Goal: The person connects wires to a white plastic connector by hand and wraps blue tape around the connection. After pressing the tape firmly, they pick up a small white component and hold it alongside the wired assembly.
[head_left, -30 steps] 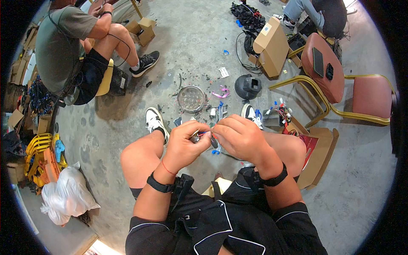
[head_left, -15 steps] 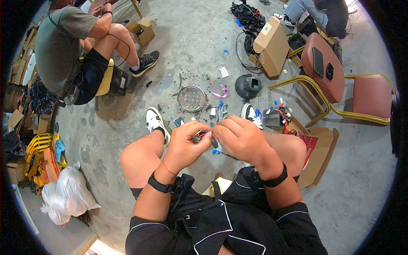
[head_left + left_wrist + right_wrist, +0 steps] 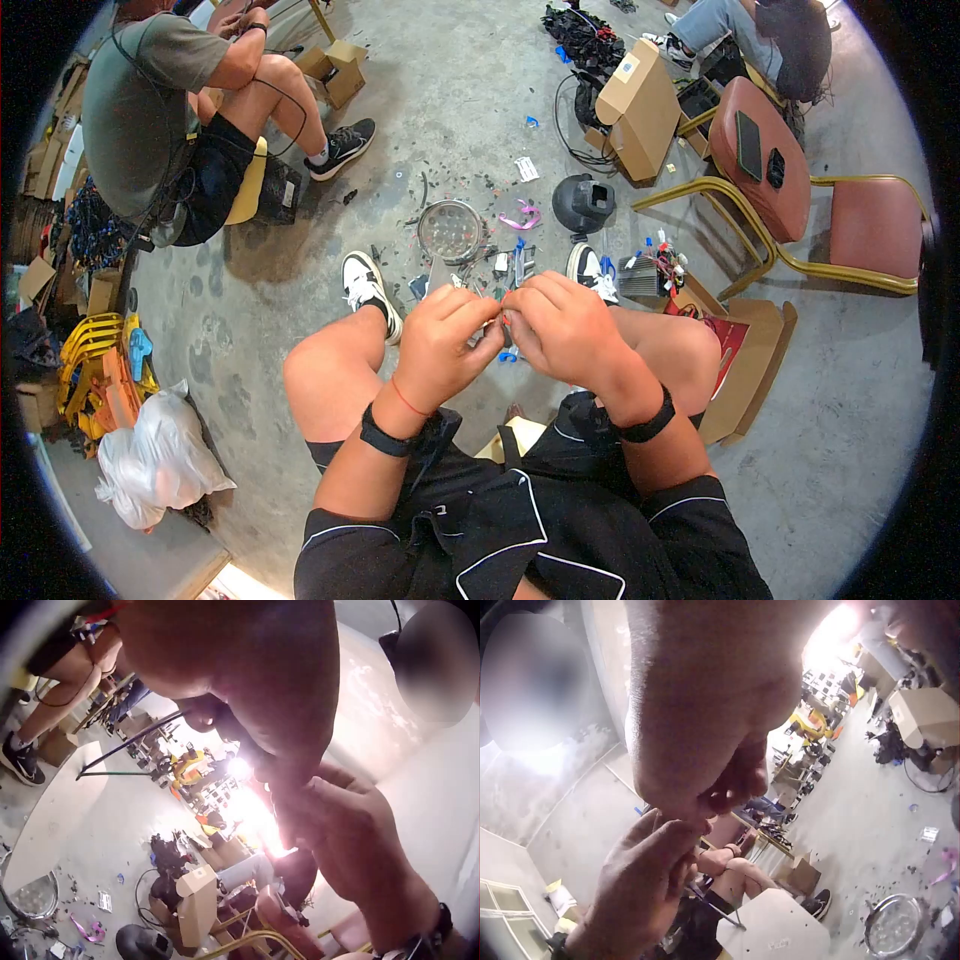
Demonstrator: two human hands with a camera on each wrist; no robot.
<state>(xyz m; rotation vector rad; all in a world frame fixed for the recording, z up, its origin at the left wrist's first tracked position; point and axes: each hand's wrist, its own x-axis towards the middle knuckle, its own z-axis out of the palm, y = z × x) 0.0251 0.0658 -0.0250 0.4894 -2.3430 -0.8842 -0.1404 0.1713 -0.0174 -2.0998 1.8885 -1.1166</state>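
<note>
In the head view, my left hand (image 3: 447,338) and right hand (image 3: 568,330) meet at the fingertips in front of my lap. Thumb and fingers of each pinch thin wires, mostly hidden; a bit of red shows between the tips. A dark wire and a green wire (image 3: 124,774) run from the left hand to a pale flat plate (image 3: 60,814) in the left wrist view. That same plate (image 3: 774,930), with small holes and faint markings, hangs below the hands in the right wrist view. My right hand (image 3: 352,832) nearly touches the left there.
On the floor ahead lie a round clear-bottomed dish (image 3: 450,232), a black helmet-like shell (image 3: 583,205), a pink ribbon (image 3: 520,215) and scattered scraps. To the right stand an open cardboard box (image 3: 750,370) and red-seated chairs (image 3: 765,160). Another person (image 3: 160,120) sits at the left.
My left hand has turned over, its back more upward, and the plate has come into sight beyond its fingers. The right hand shifts only slightly. The person at the far right leans rightward.
</note>
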